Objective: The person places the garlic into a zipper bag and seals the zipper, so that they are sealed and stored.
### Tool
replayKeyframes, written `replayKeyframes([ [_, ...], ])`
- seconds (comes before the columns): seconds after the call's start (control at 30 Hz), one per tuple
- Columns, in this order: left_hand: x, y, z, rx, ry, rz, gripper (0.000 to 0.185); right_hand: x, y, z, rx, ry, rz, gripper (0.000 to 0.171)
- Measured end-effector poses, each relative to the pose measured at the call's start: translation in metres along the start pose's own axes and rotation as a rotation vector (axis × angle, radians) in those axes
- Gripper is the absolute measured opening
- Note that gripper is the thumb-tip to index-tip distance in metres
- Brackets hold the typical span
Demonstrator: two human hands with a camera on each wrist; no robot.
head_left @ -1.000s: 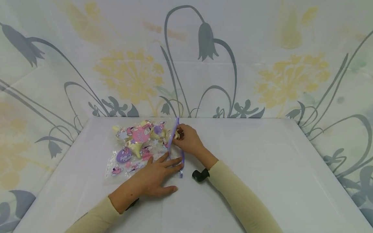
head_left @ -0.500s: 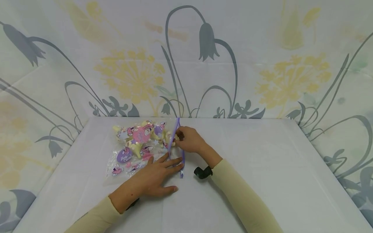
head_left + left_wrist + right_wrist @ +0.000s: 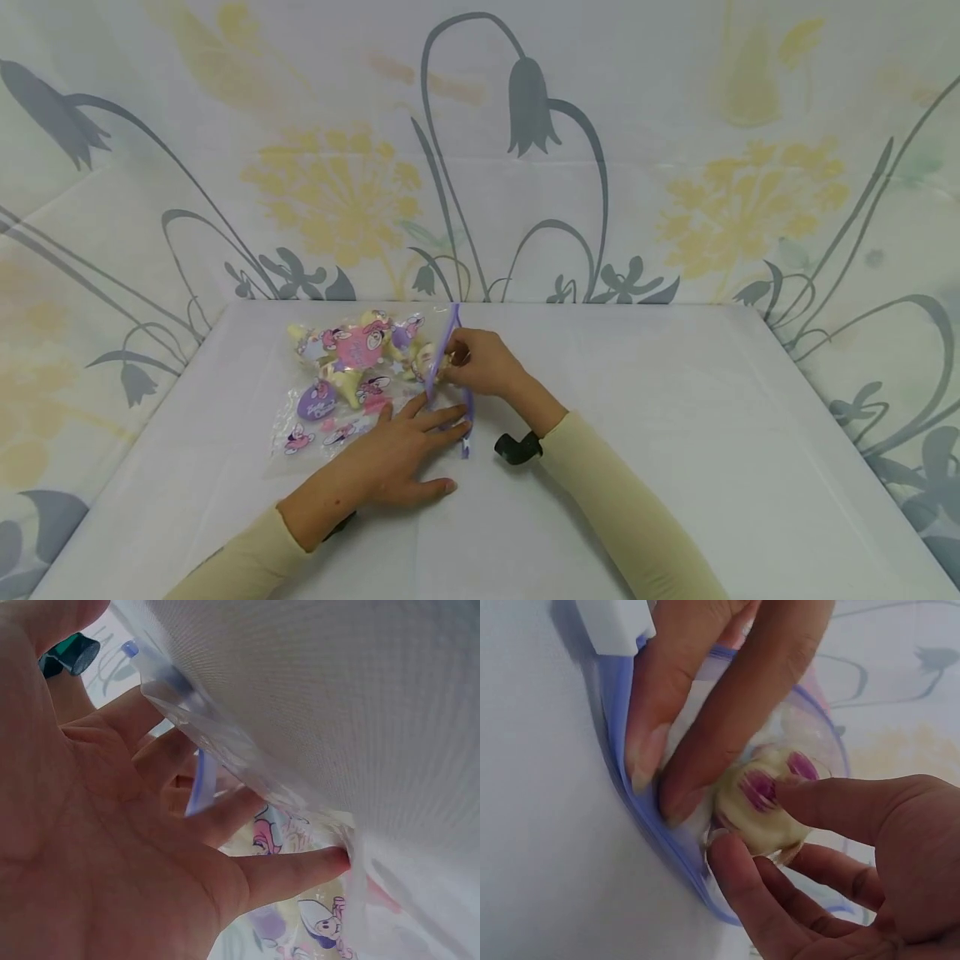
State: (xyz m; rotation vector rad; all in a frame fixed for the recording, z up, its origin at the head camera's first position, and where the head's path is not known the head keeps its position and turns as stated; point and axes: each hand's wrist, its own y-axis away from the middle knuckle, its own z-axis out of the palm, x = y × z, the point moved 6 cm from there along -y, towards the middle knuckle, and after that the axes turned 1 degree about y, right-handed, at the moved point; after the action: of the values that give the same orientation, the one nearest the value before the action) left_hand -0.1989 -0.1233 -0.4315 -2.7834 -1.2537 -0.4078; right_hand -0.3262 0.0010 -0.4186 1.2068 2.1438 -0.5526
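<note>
Head view: a clear zip bag (image 3: 352, 379) printed with pink and purple cartoon figures lies flat on the counter (image 3: 675, 433), toward its far left, with the purple zip strip (image 3: 450, 367) along the bag's right edge.

Left hand (image 3: 390, 462): laid flat, fingers spread and straight, pressing the near right corner of the bag onto the counter. The left wrist view confirms an open palm with the fingertips (image 3: 330, 861) against the plastic.

Right hand (image 3: 480, 362): at the mouth of the bag, near the far end of the zip strip. The right wrist view shows the thumb and fingers (image 3: 750, 900) pinching a small pale-yellow sweet (image 3: 761, 799) with purple markings, right at the opening. A black wrist-mounted camera (image 3: 516, 448) sits just behind this hand.

Possible faults, as judgement only:
- The sweet is held by the fingertips alone; a light slip could drop it onto the counter beside the bag.
- The mouth is narrow; the sweet or the fingers could catch on the zip strip.
- The left hand pins only one corner, so a pull could drag the bag.
</note>
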Motion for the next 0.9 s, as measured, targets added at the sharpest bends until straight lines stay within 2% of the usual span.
replayKeyframes([
  [0.17,0.002,0.001,0.000,0.030,-0.023,0.006,0.073,-0.002,-0.001,0.005,-0.012,-0.016,-0.017,0.022],
  [0.53,0.007,0.001,-0.001,0.065,-0.078,0.032,0.073,0.000,-0.002,0.013,0.021,-0.084,-0.065,0.019],
  [0.9,0.009,0.001,-0.001,0.057,-0.106,0.030,0.073,0.000,-0.002,0.021,0.041,-0.116,-0.098,0.022],
])
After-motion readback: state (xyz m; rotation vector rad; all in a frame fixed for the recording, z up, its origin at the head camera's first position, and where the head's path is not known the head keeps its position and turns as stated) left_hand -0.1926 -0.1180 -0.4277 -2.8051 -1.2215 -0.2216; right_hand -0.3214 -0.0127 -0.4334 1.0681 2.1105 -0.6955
